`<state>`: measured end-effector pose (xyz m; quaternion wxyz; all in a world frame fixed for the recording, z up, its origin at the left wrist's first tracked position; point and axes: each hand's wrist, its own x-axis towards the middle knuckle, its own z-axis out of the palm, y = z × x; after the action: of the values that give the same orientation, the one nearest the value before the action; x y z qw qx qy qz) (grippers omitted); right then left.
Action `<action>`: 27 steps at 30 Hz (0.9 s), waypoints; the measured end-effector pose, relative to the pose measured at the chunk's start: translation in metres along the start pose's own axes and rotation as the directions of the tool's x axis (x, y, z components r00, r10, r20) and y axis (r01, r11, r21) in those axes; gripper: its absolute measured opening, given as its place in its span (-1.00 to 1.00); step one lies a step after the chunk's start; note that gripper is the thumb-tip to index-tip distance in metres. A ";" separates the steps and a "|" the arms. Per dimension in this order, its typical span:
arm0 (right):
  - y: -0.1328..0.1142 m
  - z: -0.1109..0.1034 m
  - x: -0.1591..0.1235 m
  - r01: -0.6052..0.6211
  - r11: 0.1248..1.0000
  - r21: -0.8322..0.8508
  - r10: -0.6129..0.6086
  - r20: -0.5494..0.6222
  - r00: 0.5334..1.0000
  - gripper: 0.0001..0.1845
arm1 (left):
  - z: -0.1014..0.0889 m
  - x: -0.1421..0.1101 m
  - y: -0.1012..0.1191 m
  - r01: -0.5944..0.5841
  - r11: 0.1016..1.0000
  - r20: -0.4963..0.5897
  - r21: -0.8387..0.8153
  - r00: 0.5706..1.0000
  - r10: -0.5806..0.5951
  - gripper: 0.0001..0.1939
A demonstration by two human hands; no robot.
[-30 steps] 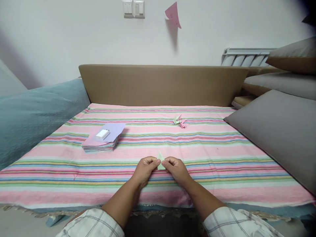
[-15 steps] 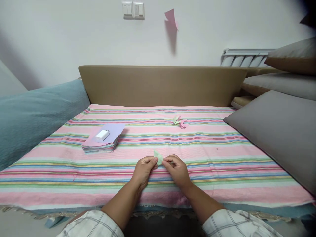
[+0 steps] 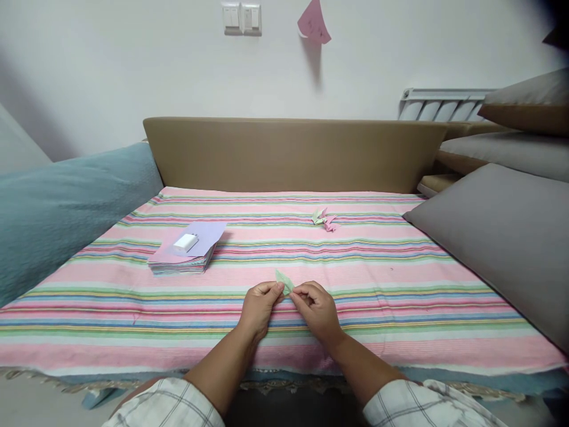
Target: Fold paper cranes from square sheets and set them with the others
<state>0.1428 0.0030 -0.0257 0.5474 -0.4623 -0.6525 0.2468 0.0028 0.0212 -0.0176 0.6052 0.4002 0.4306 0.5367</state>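
Note:
A small folded piece of light green paper (image 3: pixel 284 280) is held up between my two hands, near the front middle of the striped cloth. My left hand (image 3: pixel 261 301) pinches its left lower edge between thumb and fingers. On the other side, my right hand (image 3: pixel 316 305) pinches the right lower corner, thumb against curled fingers. Farther back lie two small folded paper figures, one pale green (image 3: pixel 317 216) and one pink (image 3: pixel 330 223), side by side. The underside of the green piece is hidden by my fingers.
A stack of coloured paper (image 3: pixel 178 267) with a white charger plug (image 3: pixel 185 242) on top sits at left. Grey cushions (image 3: pixel 498 237) pile up at right, a blue-covered armrest (image 3: pixel 80 207) stands left, and a brown backrest (image 3: pixel 293 155) behind. A pink paper (image 3: pixel 314 24) sticks to the wall.
The green paper has tilted and looks narrower, and my right hand has shifted slightly left. The pink paper on the wall has flapped upward.

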 end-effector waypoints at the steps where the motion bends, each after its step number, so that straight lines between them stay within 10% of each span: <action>1: 0.000 0.001 -0.001 0.000 1.000 -0.004 0.000 0.007 1.000 -0.88 | 0.001 -0.001 0.001 -0.008 1.000 -0.002 0.004 1.000 0.008 -0.68; 11: 0.002 0.003 0.002 -0.237 0.952 0.192 0.230 0.056 0.972 -0.77 | 0.003 -0.004 0.004 0.025 0.993 0.044 0.115 0.999 -0.030 -0.67; 27: 0.012 0.004 0.007 -0.546 0.571 0.614 0.451 0.321 0.833 -0.68 | 0.000 -0.006 0.012 0.090 0.996 0.249 0.020 0.964 -0.092 -0.69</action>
<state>0.1431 0.0147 -0.0331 0.5421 -0.3753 -0.3910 0.6422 -0.0010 0.0161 -0.0060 0.6768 0.4469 0.3715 0.4519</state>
